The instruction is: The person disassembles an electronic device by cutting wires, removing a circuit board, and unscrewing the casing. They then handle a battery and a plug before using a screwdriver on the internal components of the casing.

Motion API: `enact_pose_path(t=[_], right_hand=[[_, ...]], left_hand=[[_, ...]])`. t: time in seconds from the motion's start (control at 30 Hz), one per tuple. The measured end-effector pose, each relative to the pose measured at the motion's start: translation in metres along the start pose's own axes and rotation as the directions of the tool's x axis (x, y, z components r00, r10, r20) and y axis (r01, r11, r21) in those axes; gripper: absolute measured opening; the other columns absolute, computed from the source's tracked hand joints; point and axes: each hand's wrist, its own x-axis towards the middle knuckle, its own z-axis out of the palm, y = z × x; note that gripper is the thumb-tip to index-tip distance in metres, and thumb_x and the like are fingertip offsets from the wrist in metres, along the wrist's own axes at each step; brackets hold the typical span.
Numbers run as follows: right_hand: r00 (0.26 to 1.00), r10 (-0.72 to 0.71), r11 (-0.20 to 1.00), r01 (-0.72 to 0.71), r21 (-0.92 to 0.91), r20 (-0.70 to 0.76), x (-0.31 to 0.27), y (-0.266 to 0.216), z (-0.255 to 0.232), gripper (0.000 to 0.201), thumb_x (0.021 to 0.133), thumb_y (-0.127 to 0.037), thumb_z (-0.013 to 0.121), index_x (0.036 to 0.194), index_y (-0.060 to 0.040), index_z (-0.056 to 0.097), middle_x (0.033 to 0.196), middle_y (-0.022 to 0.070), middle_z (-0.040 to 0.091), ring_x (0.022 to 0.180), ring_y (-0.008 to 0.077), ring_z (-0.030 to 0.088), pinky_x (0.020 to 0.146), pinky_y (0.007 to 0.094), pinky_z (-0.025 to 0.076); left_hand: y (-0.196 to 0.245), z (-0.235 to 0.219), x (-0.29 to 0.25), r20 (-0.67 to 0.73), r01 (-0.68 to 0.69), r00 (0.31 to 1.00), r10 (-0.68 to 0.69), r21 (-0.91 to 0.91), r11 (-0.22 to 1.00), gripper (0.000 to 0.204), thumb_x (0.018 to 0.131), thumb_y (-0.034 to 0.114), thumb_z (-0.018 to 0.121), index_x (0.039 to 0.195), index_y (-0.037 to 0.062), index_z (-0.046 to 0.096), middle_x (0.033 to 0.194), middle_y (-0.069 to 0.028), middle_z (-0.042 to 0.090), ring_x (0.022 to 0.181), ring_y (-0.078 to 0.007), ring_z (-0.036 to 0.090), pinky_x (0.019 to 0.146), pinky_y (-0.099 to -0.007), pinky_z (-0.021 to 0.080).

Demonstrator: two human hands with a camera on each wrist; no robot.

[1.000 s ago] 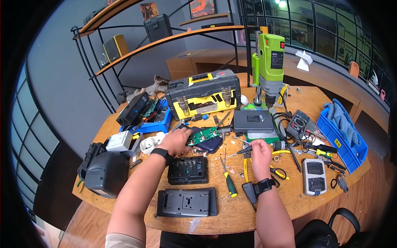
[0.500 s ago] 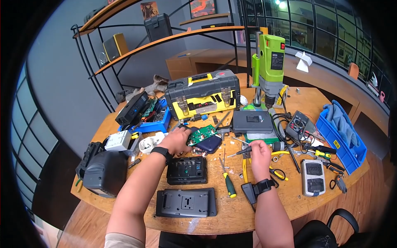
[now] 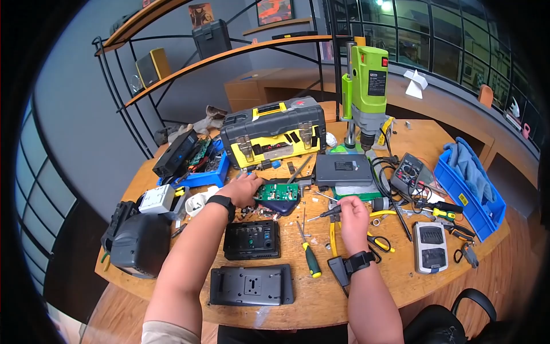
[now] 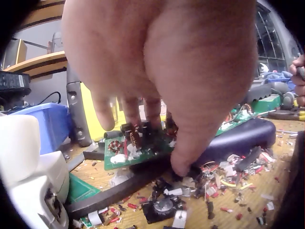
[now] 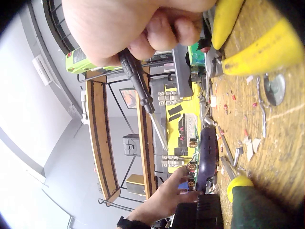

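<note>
A green circuit board [image 3: 277, 192] with copper coils lies over a dark blue case [image 3: 280, 207] in mid-table. My left hand [image 3: 241, 190] has its fingers and thumb around the board's left end; in the left wrist view the fingers [image 4: 132, 112] come down behind the board [image 4: 138, 155]. My right hand [image 3: 354, 218] grips a black-handled tool [image 3: 330, 212] with a thin metal shaft, pointing left and held to the right of the board. In the right wrist view the fingers curl round its black handle [image 5: 135, 78].
Nearer me lie an open black housing [image 3: 251, 239], a black plate [image 3: 251, 285] and a green screwdriver [image 3: 311, 261]. Behind stand a toolbox [image 3: 274, 135] and a green drill press [image 3: 366, 86]. Small scraps [image 4: 228, 179] litter the tabletop by the left hand.
The head view has shifted slightly. The circuit board has turned to lie more level across the blue case, with my left hand still on its left end. My right hand keeps its tool.
</note>
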Motion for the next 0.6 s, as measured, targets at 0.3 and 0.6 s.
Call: enact_pose_path(t=[0.3, 0.6], right_hand=[[1.0, -0.004, 1.0, 0.004, -0.006, 0.004, -0.001, 0.0, 0.0, 0.013, 0.104, -0.008, 0.059, 0.096, -0.0036, 0.066, 0.079, -0.0066, 0.057, 0.07, 0.0013, 0.045, 0.062, 0.0207, 0.034], [1.0, 0.0, 1.0, 0.0, -0.01, -0.001, -0.002, -0.004, 0.0, 0.014, 0.105, -0.009, 0.058, 0.095, -0.0043, 0.067, 0.077, -0.0076, 0.056, 0.068, 0.0007, 0.044, 0.06, 0.0206, 0.033]], left_hand=[[-0.006, 0.003, 0.008, -0.006, -0.088, 0.996, 0.089, 0.027, 0.996, 0.074, 0.079, 0.011, 0.08, 0.147, 0.0182, 0.053, 0.141, -0.0103, 0.055, 0.136, -0.0346, 0.051, 0.111, -0.0507, 0.045], [-0.001, -0.014, -0.017, -0.137, -0.098, 0.985, 0.106, 0.069, 0.993, 0.068, 0.083, 0.015, 0.078, 0.147, 0.0168, 0.054, 0.142, -0.0092, 0.056, 0.137, -0.0324, 0.051, 0.11, -0.0484, 0.045]])
